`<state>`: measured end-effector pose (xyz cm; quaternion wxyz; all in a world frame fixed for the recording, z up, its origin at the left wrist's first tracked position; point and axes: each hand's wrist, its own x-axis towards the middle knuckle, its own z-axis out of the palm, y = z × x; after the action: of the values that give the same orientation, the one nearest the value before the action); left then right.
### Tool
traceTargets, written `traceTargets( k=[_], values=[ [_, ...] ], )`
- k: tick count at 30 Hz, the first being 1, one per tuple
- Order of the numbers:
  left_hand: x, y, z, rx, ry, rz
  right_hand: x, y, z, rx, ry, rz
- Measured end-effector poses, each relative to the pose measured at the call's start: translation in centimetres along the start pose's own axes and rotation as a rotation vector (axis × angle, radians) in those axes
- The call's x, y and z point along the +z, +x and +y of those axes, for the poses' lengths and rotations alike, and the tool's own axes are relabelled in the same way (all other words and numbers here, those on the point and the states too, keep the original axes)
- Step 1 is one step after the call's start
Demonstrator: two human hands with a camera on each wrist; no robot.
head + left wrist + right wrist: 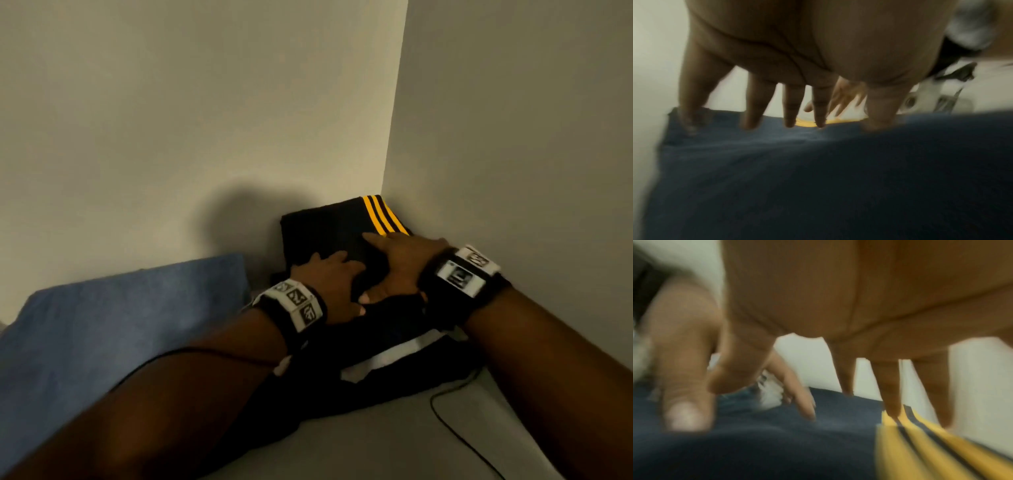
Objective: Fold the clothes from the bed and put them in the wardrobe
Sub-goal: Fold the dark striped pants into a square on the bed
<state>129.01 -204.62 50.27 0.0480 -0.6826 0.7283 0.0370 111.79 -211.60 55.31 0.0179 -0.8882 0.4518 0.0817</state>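
At centre right of the frame, the left hand (323, 274) and right hand (399, 260), fingers spread flat, press the folded black garment (322, 233) with 3 yellow stripes (383, 214) into the wardrobe corner, probably to seat it.

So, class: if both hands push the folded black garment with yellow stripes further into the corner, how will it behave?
The garment is soft cloth, so it would probably bunch, not slide stiffly. Flat hands pressing on top likely keep its folds together.
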Motion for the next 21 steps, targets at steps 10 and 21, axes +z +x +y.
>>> traceTargets(
  k=[10, 21],
  values=[
    [2.5, -9.5, 2.6, -0.064, -0.252, -0.036, 10.0, -6.6, 0.3, 0.04, 0.114, 0.278],
    [9.1, -28.6, -15.7, -0.69, -0.106, 0.006, 11.1, -6.4, -24.8, -0.508, 0.224, 0.261]
  ],
)
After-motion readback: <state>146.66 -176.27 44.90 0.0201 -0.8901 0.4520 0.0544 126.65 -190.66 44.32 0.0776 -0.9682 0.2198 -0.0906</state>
